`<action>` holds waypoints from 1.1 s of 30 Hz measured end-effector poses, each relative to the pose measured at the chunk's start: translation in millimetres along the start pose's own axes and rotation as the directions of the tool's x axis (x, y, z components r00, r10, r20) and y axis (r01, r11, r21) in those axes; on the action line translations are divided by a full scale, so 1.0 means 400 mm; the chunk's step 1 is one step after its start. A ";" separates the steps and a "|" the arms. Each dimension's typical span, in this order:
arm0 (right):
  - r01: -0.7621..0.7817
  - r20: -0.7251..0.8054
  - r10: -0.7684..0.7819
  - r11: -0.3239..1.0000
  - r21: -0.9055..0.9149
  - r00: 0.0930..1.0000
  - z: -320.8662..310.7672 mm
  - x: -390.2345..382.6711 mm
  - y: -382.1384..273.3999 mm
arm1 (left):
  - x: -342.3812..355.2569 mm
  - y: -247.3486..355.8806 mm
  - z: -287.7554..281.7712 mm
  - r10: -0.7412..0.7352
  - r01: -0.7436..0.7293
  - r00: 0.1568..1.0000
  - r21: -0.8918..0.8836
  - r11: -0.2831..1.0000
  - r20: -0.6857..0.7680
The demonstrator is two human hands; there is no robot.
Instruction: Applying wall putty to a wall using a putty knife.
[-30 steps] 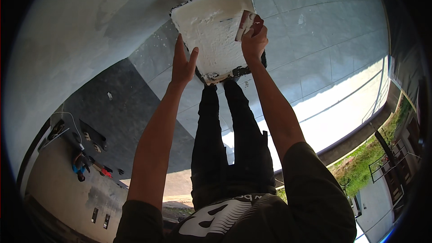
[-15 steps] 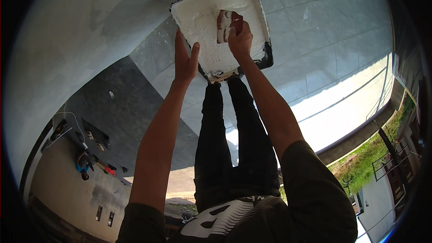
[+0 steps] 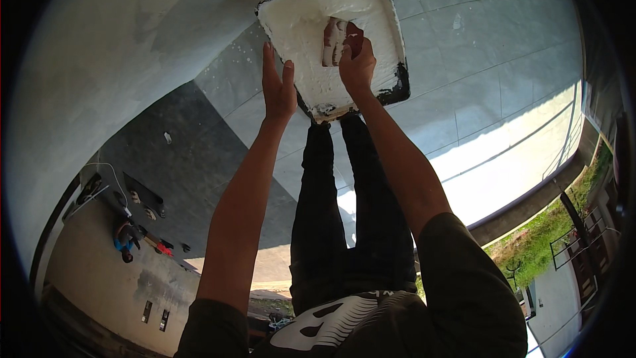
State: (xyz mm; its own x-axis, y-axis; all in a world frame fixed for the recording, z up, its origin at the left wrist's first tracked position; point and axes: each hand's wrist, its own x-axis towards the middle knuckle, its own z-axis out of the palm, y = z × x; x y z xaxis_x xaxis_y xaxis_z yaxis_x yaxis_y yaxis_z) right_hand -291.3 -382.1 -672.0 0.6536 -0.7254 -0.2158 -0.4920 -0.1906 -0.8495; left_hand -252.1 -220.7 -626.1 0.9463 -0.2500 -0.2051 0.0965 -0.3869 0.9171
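Ideally, keep the scraper level, gripped by the right hand, with the left hand spread at the tray's edge.

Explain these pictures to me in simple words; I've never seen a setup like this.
There is no machine here: a person works with two bare hands. The camera is the left one of two worn on the person's head, looking down, and its fisheye lens bends straight edges toward the rim. That is why the forearms and dark trousers run up from below.

The right hand holds a reddish-brown scraper smeared with white, over a black-edged tray. White paste covers most of the tray's inside. The left hand is spread open at the tray's left side; whether it supports the tray is hard to tell. Beyond lies a grey floor, partly sunlit, and another person shows small at the lower left.
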 end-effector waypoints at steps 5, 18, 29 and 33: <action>-0.026 0.097 0.020 0.998 0.059 0.995 0.032 -0.057 -0.005 | -0.014 0.006 0.011 -0.033 0.033 0.999 -0.069 0.997 0.005; 0.025 0.158 -0.026 1.000 0.012 0.987 0.044 -0.073 -0.045 | -0.038 -0.007 -0.004 -0.021 0.022 1.000 -0.120 0.993 0.005; 0.055 0.266 -0.077 0.995 0.087 0.961 0.082 -0.060 -0.041 | -0.033 -0.036 -0.001 -0.050 0.046 0.999 -0.186 0.981 -0.018; 0.008 0.279 -0.064 0.981 0.195 0.958 0.063 -0.040 -0.015 | -0.035 -0.033 -0.002 -0.067 0.065 0.998 -0.182 0.981 -0.005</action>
State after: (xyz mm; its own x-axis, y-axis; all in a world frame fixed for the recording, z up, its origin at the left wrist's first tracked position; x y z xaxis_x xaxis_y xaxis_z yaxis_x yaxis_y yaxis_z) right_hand -284.2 -352.7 -675.7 0.8181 -0.4983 -0.2871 -0.3649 -0.0639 -0.9288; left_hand -266.5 -211.2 -634.9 0.9393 -0.2193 -0.2640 0.2121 -0.2338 0.9489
